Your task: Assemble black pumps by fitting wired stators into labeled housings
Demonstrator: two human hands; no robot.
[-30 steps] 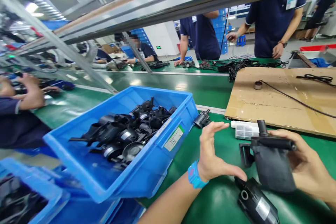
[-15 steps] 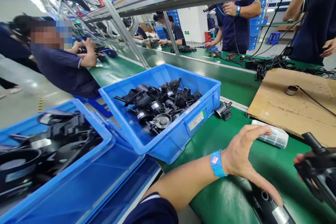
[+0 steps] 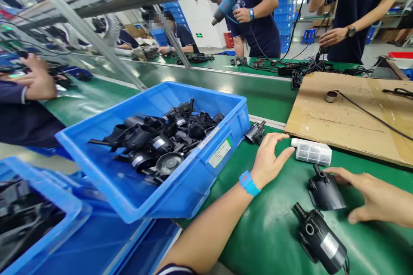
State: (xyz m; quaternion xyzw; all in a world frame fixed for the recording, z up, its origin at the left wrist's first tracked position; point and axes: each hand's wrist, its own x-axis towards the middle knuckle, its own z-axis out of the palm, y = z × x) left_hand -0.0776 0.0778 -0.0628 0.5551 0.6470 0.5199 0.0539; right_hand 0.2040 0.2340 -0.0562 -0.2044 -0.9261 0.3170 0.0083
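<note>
Fingers (image 3: 277, 146) of the left hand (image 3: 267, 161) were spread loose and holding nothing, reaching far across the green belt (image 3: 277, 232) toward a small black pump (image 3: 255, 132) lying just beside the blue bin (image 3: 180, 189). Close, but I couldn't tell whether the fingertips touched it. That hand had travelled: a second before it hovered upright near the right hand, and now it lay flatter and farther out, blue wristband (image 3: 248, 183) trailing.

Bigger change on the right. The right hand (image 3: 374, 200) had been gripping a black pump body (image 3: 324, 191) up off the belt; now that body sat on the belt and the hand was open, fingers flat, forefinger resting at its far edge. So the piece was set down and let go.

Nearer lay a second pump (image 3: 319, 240) with a white label, untouched. A white bottle (image 3: 311, 152) lay on its side just past the left fingertips, near a cardboard sheet (image 3: 348, 116). The bin was heaped with black pump parts (image 3: 161, 146). Across the line, a co-worker held a blue heat gun (image 3: 224, 6).

By my reading, one piece was finished with and the next was being sought.
</note>
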